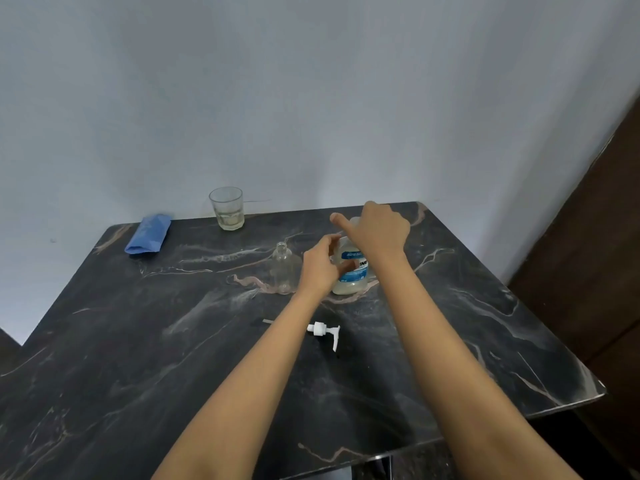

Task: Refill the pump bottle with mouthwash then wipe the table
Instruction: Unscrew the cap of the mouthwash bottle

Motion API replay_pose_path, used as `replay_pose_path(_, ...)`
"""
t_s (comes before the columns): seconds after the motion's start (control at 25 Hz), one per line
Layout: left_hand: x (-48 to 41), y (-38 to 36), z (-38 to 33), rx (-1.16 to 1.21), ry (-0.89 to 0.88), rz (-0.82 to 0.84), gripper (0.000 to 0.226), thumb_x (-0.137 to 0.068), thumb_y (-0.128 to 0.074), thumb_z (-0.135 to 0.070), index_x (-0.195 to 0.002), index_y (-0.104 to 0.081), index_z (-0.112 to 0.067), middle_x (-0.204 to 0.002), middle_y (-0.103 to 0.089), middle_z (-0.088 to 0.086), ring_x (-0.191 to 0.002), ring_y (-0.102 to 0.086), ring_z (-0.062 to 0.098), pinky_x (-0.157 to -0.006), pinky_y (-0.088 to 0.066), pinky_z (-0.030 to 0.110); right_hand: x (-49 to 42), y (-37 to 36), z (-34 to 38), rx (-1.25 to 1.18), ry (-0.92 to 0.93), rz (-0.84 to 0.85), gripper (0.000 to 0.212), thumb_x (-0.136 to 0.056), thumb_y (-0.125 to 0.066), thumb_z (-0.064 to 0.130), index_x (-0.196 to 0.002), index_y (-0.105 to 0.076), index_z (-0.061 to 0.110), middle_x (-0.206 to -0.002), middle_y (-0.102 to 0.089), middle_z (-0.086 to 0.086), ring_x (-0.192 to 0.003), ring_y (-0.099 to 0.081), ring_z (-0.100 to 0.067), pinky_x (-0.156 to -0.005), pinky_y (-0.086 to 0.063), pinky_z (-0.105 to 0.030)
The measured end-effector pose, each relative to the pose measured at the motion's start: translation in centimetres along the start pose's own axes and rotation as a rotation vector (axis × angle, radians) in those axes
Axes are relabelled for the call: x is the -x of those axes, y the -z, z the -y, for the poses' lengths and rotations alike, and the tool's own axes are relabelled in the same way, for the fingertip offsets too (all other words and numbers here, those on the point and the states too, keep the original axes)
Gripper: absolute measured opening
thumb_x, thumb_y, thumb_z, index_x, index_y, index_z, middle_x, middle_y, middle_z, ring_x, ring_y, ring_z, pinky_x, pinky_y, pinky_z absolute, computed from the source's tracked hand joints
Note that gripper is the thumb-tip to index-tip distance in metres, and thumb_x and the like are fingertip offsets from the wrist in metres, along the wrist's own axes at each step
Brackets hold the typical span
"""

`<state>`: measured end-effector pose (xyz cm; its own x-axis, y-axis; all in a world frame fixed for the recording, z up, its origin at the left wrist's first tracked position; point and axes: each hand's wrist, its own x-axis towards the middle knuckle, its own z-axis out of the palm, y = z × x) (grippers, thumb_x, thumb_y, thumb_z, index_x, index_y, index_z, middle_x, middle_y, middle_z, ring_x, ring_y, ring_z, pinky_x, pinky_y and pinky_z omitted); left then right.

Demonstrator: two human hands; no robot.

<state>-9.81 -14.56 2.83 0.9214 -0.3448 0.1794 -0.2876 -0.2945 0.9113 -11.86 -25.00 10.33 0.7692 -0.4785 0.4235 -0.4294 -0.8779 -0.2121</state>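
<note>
**Mouthwash bottle** (351,273)
- Stands upright at about one o'clock from the table's centre.
- Handling, judged: clear plastic with little liquid left, so it is light and easy to tip. The walls are smooth, probably slick if wet, and likely to give a little under a squeeze.
- Best hold: the body at label height for steadying, the top for twisting.
- Looks: blue-and-white label with only part of the lettering readable. Pale, nearly colourless liquid appears to sit only in the lowest part.

**Right hand** (379,232)
- Sits over the bottle's top with its fingers curled down round it and the thumb stuck out toward nine o'clock. The cap itself is hidden.

**Left hand** (320,268)
- Wraps the bottle's body from the nine o'clock side, with one fingertip lying across the label.

**Pump bottle** (284,268)
- Stands upright just beside the mouthwash at its nine o'clock. It is clear, apparently empty, and the neck is open.
- I cannot tell whether it is glass or plastic. The neck is narrow, so pouring will need careful aim and a steadying hold at the shoulder.

**Pump head** (323,331)
- White, lying on its side at six o'clock from the bottles. Its thin tube runs toward nine o'clock beneath the left forearm.

**Further out**
- A folded blue cloth (149,233) lies at ten o'clock near the back edge.
- A glass (227,208) stands at eleven o'clock with a little pale liquid in it.
- The table (173,358) is dark marble with pale veins.
</note>
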Motion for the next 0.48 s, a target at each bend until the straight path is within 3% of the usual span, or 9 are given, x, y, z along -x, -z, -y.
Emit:
replay_pose_path(0.08, -0.6, -0.4, 0.5, 0.001, -0.001, 0.009, 0.041, -0.081, -0.077, -0.024, -0.116, -0.058, -0.017, -0.104, -0.063, -0.010, -0.091, -0.060, 0.002, -0.075, -0.049, 0.008, -0.5, -0.4, 0.4, 0.059, 0.022, 0.022, 0.062, -0.082, -0.043, 0.073, -0.076, -0.050, 0.012, -0.053, -0.037, 0.002, -0.044, -0.035, -0.013, -0.044, -0.021, -0.022)
replay_pose_path(0.16, -1.0, -0.4, 1.0, 0.018, -0.024, 0.036, 0.033, -0.083, -0.075, -0.023, -0.111, -0.057, -0.019, -0.097, -0.059, -0.016, -0.083, -0.057, -0.005, -0.066, -0.045, 0.001, -0.9, -1.1, 0.1, 0.067, 0.111, 0.043, 0.047, -0.091, -0.042, 0.057, -0.088, -0.054, 0.012, -0.058, -0.043, 0.002, -0.049, -0.042, -0.015, -0.047, -0.025, -0.023)
replay_pose_path(0.24, -1.1, -0.3, 1.3, 0.019, -0.043, 0.065, 0.034, -0.084, -0.073, -0.021, -0.114, -0.056, -0.020, -0.099, -0.057, -0.019, -0.083, -0.055, -0.010, -0.064, -0.041, -0.002, -1.4, -1.7, -0.7, 0.014, 0.252, 0.061, 0.033, -0.093, -0.039, 0.044, -0.094, -0.051, 0.013, -0.063, -0.049, 0.002, -0.057, -0.049, -0.018, -0.053, -0.030, -0.026)
replay_pose_path(0.32, -1.3, -0.1, 1.6, 0.025, -0.054, 0.086, 0.034, -0.085, -0.073, -0.020, -0.115, -0.056, -0.021, -0.103, -0.060, -0.016, -0.085, -0.056, -0.009, -0.066, -0.043, -0.001, -1.8, -1.8, -1.6, -0.055, 0.359, 0.073, 0.025, -0.093, -0.040, 0.039, -0.086, -0.045, 0.016, -0.055, -0.044, 0.008, -0.056, -0.048, -0.020, -0.055, -0.030, -0.028)
replay_pose_path(0.48, -1.9, 0.6, 2.1, 0.075, -0.074, 0.144, 0.032, -0.085, -0.073, -0.019, -0.115, -0.060, -0.020, -0.108, -0.067, -0.009, -0.095, -0.062, -0.002, -0.073, -0.047, 0.005, -2.5, -2.0, -2.7, -0.202, 0.558, 0.117, 0.023, -0.091, -0.044, 0.037, -0.078, -0.041, 0.018, -0.049, -0.038, 0.008, -0.048, -0.038, -0.014, -0.055, -0.031, -0.028)
